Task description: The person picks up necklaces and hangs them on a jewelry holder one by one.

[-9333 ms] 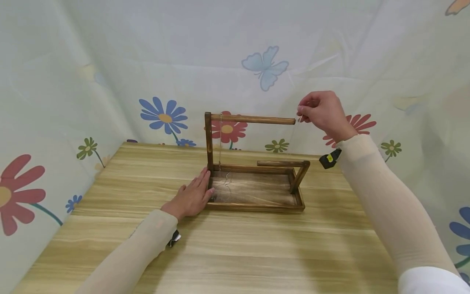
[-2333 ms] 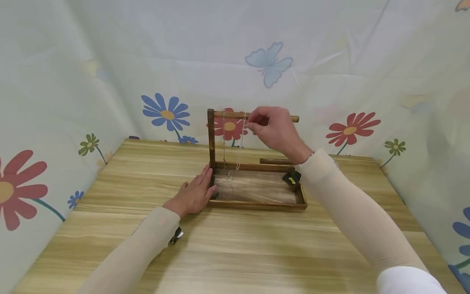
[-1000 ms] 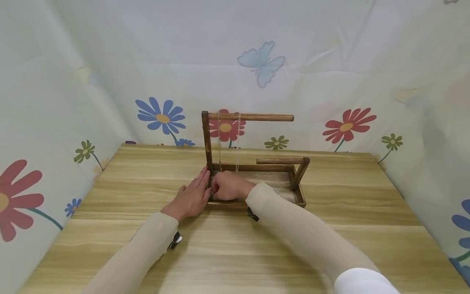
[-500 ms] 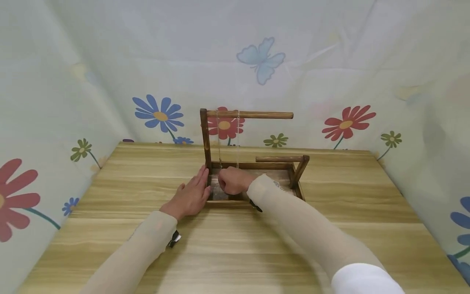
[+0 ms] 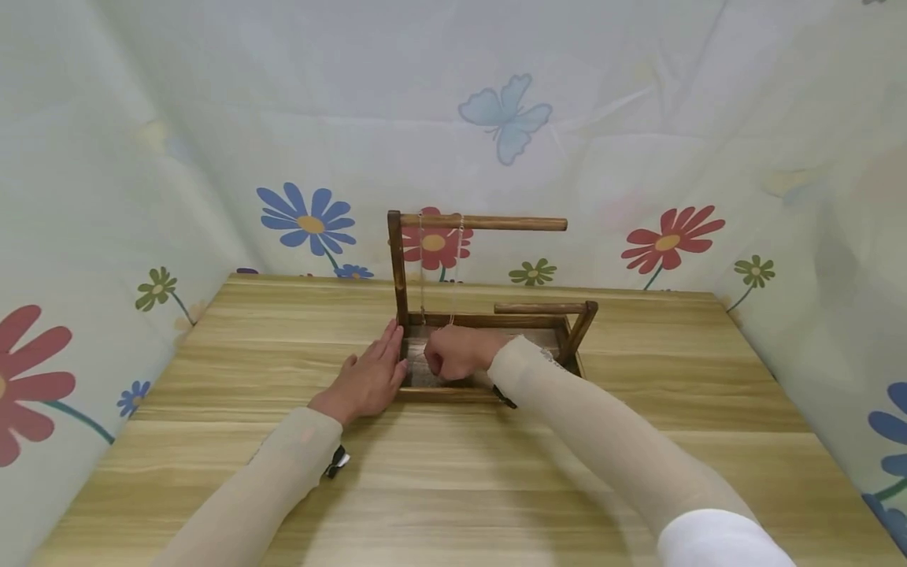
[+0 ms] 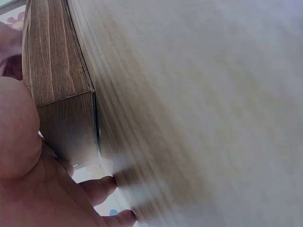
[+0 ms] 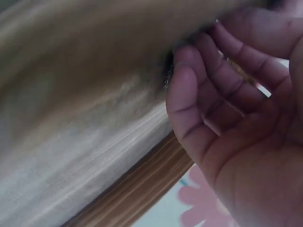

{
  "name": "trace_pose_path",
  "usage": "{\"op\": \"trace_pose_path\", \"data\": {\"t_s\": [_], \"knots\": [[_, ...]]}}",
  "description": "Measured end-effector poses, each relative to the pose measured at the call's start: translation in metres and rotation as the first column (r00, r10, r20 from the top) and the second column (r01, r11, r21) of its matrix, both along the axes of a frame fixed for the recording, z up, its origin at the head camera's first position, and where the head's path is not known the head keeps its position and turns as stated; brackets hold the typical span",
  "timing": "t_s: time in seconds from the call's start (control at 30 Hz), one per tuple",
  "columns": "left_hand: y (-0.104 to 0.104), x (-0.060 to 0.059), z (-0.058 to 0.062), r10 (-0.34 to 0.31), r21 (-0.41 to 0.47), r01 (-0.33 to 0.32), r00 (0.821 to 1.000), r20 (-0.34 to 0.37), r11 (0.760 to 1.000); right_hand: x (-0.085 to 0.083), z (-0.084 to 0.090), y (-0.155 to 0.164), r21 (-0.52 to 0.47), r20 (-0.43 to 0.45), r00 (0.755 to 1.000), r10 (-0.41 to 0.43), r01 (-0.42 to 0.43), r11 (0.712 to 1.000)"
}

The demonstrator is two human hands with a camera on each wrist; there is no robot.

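On a wooden table draped round with flowered cloth, a person works at a dark wooden stand near the far middle. Left hand lies flat on the table, fingers straight, pressed against the stand's left end; the left wrist view shows the palm against that wooden side. Right hand sits inside the stand's tray, fingers curled. Whether they pinch anything cannot be told; the right wrist view shows only bent fingers over blurred wood. Two thin chains hang from the upper bar near its left post, just above the right hand. A lower bar stands at the right.
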State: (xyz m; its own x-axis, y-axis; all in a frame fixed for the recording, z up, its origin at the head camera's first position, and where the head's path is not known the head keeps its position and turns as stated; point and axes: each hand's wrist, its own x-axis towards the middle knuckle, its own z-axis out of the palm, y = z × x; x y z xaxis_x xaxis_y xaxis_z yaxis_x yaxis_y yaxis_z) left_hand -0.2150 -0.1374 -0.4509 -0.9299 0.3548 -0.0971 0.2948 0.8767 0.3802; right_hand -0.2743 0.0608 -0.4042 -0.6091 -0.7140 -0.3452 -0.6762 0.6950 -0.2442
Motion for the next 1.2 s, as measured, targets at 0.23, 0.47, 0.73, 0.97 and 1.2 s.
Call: {"op": "trace_pose_path", "data": {"t_s": [0.23, 0.47, 0.73, 0.97, 1.2], "knots": [[-0.001, 0.000, -0.001, 0.002, -0.003, -0.002, 1.000, 0.001, 1.000, 0.011, -0.002, -0.007, 0.032, -0.009, 0.998, 0.060, -0.059, 0.998], [-0.001, 0.000, 0.001, 0.005, 0.003, -0.005, 1.000, 0.000, 1.000, 0.000, -0.014, 0.001, 0.049, -0.081, 0.994, 0.077, -0.073, 0.996], [-0.002, 0.000, 0.002, 0.000, -0.003, 0.001, 1.000, 0.007, 1.000, -0.006, 0.004, 0.018, -0.057, 0.001, 1.000, 0.006, -0.006, 0.998], [0.000, 0.001, 0.005, -0.001, 0.008, 0.001, 1.000, 0.020, 1.000, -0.001, 0.020, 0.025, -0.199, 0.096, 0.995, -0.002, 0.021, 0.980], [0.000, 0.003, 0.005, 0.004, -0.003, -0.004, 1.000, 0.014, 1.000, 0.003, 0.018, 0.030, -0.147, 0.048, 0.999, -0.021, 0.028, 0.989]]}}
